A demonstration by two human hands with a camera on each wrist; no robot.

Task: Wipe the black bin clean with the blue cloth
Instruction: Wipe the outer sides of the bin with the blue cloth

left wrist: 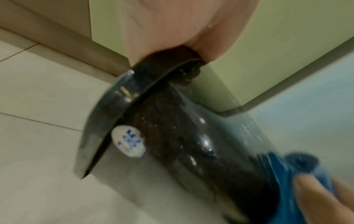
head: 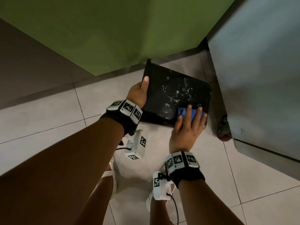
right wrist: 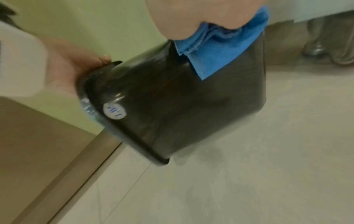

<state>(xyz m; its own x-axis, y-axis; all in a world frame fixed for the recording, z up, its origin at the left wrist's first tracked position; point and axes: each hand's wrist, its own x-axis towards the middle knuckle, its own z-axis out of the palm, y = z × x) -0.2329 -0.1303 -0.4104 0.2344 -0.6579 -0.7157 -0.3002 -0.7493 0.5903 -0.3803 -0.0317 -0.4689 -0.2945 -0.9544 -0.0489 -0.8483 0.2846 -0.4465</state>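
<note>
The black bin (head: 175, 88) is tipped on its side above the tiled floor, its upper face spattered with white droplets (head: 176, 93). My left hand (head: 139, 91) grips the rim at the left end, thumb on the outside. My right hand (head: 185, 132) presses the folded blue cloth (head: 194, 116) flat against the bin's near right corner, fingers spread and straight. In the left wrist view my left hand (left wrist: 172, 30) clasps the bin (left wrist: 172, 144), with the cloth (left wrist: 277, 174) at lower right. The right wrist view shows the cloth (right wrist: 220, 53) under my right hand (right wrist: 191, 15) on the bin (right wrist: 182, 106).
A green cabinet (head: 113, 30) stands behind the bin, and a brown panel (head: 32, 62) lies to the left. A grey unit (head: 259, 78) on a castor wheel (head: 224, 132) stands close on the right. My feet in white sandals (head: 112, 176) are on the floor tiles (head: 48, 111).
</note>
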